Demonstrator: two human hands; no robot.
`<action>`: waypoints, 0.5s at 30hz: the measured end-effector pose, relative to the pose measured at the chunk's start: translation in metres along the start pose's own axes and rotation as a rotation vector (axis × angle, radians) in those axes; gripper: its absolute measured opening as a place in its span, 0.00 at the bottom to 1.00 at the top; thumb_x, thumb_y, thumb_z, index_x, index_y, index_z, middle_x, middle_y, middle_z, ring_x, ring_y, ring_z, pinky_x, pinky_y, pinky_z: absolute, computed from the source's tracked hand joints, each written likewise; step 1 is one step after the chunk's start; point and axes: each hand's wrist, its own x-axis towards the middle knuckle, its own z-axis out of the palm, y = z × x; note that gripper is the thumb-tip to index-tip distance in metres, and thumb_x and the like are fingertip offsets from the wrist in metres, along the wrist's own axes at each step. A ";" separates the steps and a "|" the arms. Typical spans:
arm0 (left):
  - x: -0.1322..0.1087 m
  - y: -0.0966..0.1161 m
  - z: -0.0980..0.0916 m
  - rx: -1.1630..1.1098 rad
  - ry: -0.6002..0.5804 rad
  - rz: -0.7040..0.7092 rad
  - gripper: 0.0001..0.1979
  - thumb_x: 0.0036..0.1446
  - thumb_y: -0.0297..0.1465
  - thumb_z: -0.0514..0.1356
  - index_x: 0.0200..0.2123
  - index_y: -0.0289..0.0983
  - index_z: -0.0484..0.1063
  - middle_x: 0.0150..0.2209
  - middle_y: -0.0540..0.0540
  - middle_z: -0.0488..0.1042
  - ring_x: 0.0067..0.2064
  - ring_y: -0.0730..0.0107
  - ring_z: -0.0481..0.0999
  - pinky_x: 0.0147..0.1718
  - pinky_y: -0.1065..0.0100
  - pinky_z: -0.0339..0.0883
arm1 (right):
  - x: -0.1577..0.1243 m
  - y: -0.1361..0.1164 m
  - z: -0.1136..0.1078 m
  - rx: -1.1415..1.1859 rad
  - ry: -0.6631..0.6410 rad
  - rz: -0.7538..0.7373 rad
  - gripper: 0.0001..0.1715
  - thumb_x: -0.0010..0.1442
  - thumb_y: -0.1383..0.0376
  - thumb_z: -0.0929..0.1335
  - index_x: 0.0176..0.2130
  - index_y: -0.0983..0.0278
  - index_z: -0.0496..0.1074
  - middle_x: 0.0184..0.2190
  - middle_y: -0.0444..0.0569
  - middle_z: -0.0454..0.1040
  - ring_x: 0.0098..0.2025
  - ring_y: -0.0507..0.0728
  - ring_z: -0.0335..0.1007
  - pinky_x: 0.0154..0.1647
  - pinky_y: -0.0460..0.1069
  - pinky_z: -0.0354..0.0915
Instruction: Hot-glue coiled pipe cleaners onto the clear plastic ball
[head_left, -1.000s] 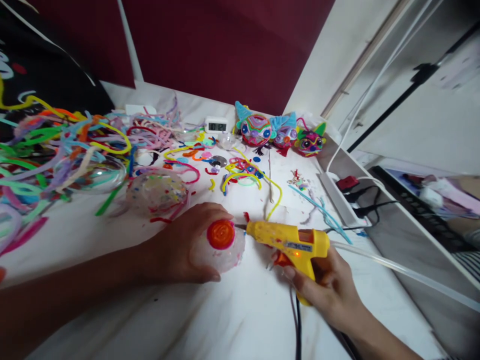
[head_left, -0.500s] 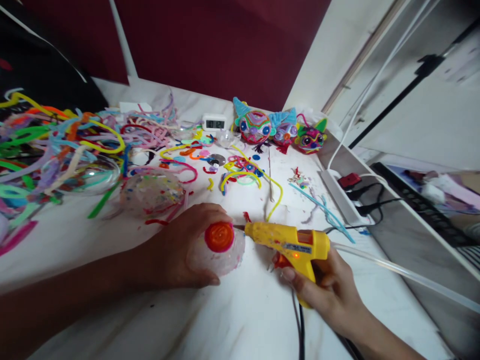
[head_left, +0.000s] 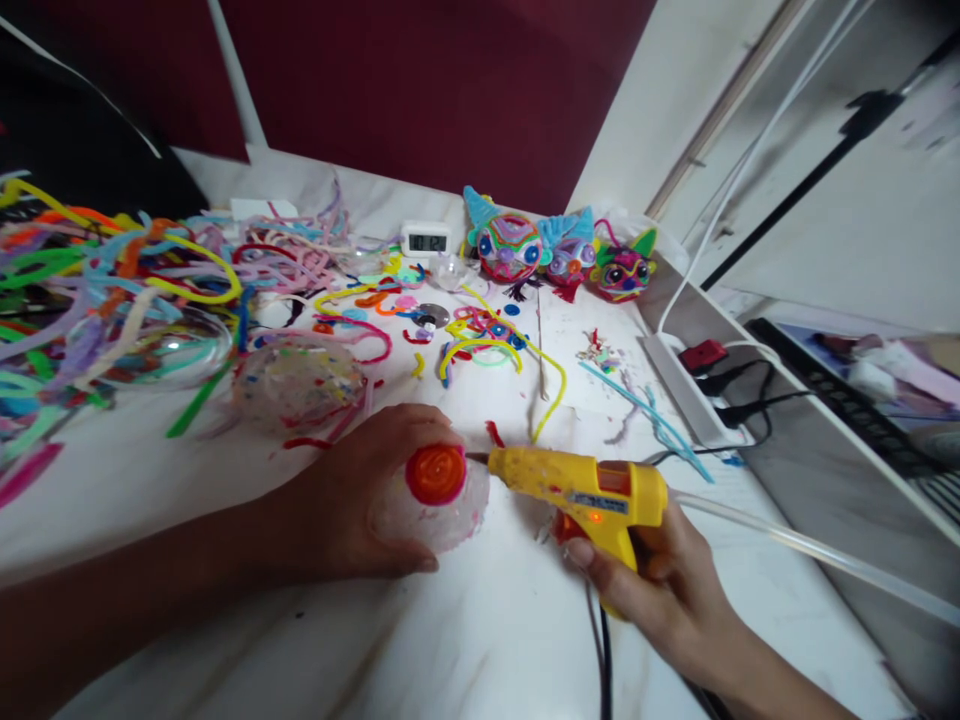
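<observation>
A clear, rounded plastic piece (head_left: 442, 515) bears an orange coil disc (head_left: 436, 474) with a pink rim. My left hand (head_left: 367, 490) is wrapped round its left side, thumb at the bottom. My right hand (head_left: 660, 580) grips a yellow glue gun (head_left: 570, 480) by its handle, with an orange light lit. The gun's nozzle points left, at the right edge of the disc; whether it touches is too small to tell. A clear glue stick (head_left: 750, 520) comes out of the gun's back.
Tangled fuzzy stems (head_left: 97, 270) cover the left. Another clear dome (head_left: 296, 385) lies behind my left hand. Decorated heads (head_left: 508, 248) and a digital clock (head_left: 426, 240) stand at the back. A power strip (head_left: 690, 390) lies at the right; black cables hang below the gun.
The camera view has shifted slightly. The glue gun and my right hand appear a little further right and tilted slightly; both hands keep their holds.
</observation>
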 end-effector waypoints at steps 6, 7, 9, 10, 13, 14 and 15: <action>-0.001 -0.001 0.000 0.009 -0.004 0.019 0.41 0.53 0.56 0.69 0.64 0.48 0.60 0.63 0.40 0.65 0.64 0.44 0.67 0.64 0.48 0.65 | -0.002 -0.001 0.001 0.017 -0.001 0.001 0.09 0.68 0.65 0.71 0.48 0.53 0.73 0.36 0.45 0.74 0.30 0.51 0.72 0.21 0.40 0.66; -0.001 -0.001 0.000 0.012 -0.006 0.014 0.41 0.53 0.56 0.69 0.64 0.48 0.60 0.63 0.40 0.65 0.64 0.44 0.67 0.63 0.48 0.65 | -0.002 -0.001 0.001 0.016 0.000 0.000 0.10 0.68 0.65 0.71 0.49 0.53 0.72 0.37 0.44 0.74 0.29 0.51 0.72 0.20 0.40 0.65; -0.001 -0.001 0.000 0.022 -0.012 0.007 0.41 0.53 0.56 0.69 0.64 0.49 0.60 0.64 0.41 0.65 0.64 0.44 0.67 0.63 0.48 0.66 | -0.002 0.000 0.002 0.009 0.006 0.005 0.13 0.67 0.66 0.71 0.50 0.52 0.71 0.38 0.45 0.75 0.30 0.51 0.73 0.21 0.40 0.66; -0.002 -0.001 0.000 0.026 -0.016 0.005 0.41 0.54 0.56 0.68 0.64 0.49 0.60 0.64 0.41 0.65 0.63 0.44 0.67 0.63 0.47 0.66 | -0.001 0.000 0.002 0.007 0.009 0.008 0.13 0.67 0.66 0.71 0.50 0.52 0.70 0.39 0.45 0.75 0.30 0.51 0.73 0.21 0.40 0.67; -0.001 -0.001 0.000 0.030 -0.032 0.003 0.39 0.56 0.56 0.67 0.65 0.48 0.60 0.64 0.41 0.64 0.63 0.45 0.67 0.63 0.48 0.64 | 0.000 0.000 0.002 0.005 0.009 0.015 0.14 0.67 0.66 0.71 0.51 0.52 0.70 0.38 0.44 0.74 0.30 0.51 0.73 0.22 0.40 0.67; -0.001 -0.001 -0.001 0.030 -0.035 0.004 0.39 0.56 0.56 0.67 0.65 0.48 0.59 0.64 0.41 0.64 0.64 0.46 0.67 0.64 0.48 0.64 | 0.000 0.000 0.003 0.002 0.005 0.015 0.14 0.67 0.66 0.71 0.51 0.51 0.70 0.38 0.44 0.74 0.29 0.51 0.72 0.21 0.40 0.66; -0.001 0.000 -0.001 0.032 -0.039 0.006 0.40 0.56 0.56 0.67 0.65 0.49 0.59 0.64 0.41 0.64 0.64 0.46 0.66 0.64 0.49 0.64 | 0.001 0.000 0.003 -0.002 0.002 0.011 0.14 0.68 0.66 0.71 0.51 0.51 0.70 0.38 0.44 0.74 0.29 0.50 0.71 0.20 0.40 0.64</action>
